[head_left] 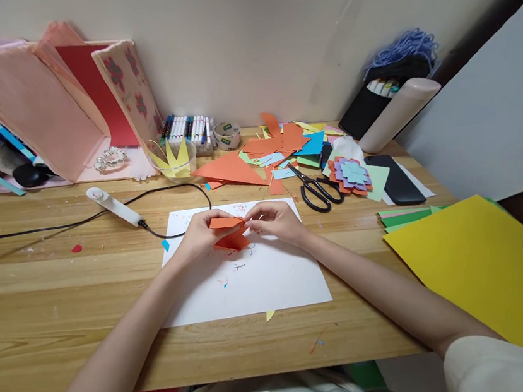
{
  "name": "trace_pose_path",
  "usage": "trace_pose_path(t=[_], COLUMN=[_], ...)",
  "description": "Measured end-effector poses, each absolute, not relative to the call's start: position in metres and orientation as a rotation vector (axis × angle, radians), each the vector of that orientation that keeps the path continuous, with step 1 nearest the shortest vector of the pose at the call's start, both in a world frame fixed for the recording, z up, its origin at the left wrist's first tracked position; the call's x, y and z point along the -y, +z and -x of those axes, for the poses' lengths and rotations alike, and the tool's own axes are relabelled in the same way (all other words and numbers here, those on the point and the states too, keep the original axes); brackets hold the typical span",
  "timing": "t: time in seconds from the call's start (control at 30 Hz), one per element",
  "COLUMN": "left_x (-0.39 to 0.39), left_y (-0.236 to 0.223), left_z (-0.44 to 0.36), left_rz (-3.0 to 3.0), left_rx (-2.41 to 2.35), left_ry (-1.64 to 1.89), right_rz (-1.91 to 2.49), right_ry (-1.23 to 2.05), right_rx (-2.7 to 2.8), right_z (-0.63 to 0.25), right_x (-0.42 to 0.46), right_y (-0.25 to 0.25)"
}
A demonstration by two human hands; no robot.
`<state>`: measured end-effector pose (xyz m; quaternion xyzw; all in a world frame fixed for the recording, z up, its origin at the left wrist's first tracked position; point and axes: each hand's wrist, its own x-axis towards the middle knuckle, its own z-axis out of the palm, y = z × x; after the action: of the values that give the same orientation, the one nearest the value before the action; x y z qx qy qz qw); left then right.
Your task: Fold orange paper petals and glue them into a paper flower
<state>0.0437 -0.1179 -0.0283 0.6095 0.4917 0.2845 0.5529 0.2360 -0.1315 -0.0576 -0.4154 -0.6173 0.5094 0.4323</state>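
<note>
Above a white sheet of paper, both hands hold one folded piece of orange paper. My left hand is closed on its left side, with the thumb along the fold. At its right end, my right hand pinches the edge between thumb and fingertips. Part of the orange paper hangs below the fingers in a second flap. Small coloured scraps and pen marks lie on the white sheet. Black-handled scissors rest on the desk to the right of my right hand.
Orange and coloured paper scraps are heaped by the wall. A layered paper flower and a phone lie to the right, above yellow sheets. A white device with a black cable lies left. Markers stand behind.
</note>
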Motion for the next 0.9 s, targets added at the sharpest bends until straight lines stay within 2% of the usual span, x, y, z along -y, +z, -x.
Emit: trace_pose_path(t=[0.27,0.47,0.7,0.9], left_x=[0.12,0.118,0.121,0.122], left_y=[-0.027,-0.029,-0.022,-0.019], left_z=[-0.045,-0.045,-0.046,-0.046], left_rz=[-1.275,-1.353,-1.356,-1.414], left_rx=[-1.087,-1.137,-1.118,-1.084], left_ry=[0.61,0.663,0.56,0.52], right_rz=[1.074,1.084,1.003,1.073], right_ry=[1.263,1.554,1.973,1.991], right_rx=[1.547,1.282,1.369,1.447], right_z=[-0.237,-0.239,-0.25,-0.251], right_x=[0.131,0.125,0.12,0.121], right_y=[-0.059,-0.058,-0.05,-0.049])
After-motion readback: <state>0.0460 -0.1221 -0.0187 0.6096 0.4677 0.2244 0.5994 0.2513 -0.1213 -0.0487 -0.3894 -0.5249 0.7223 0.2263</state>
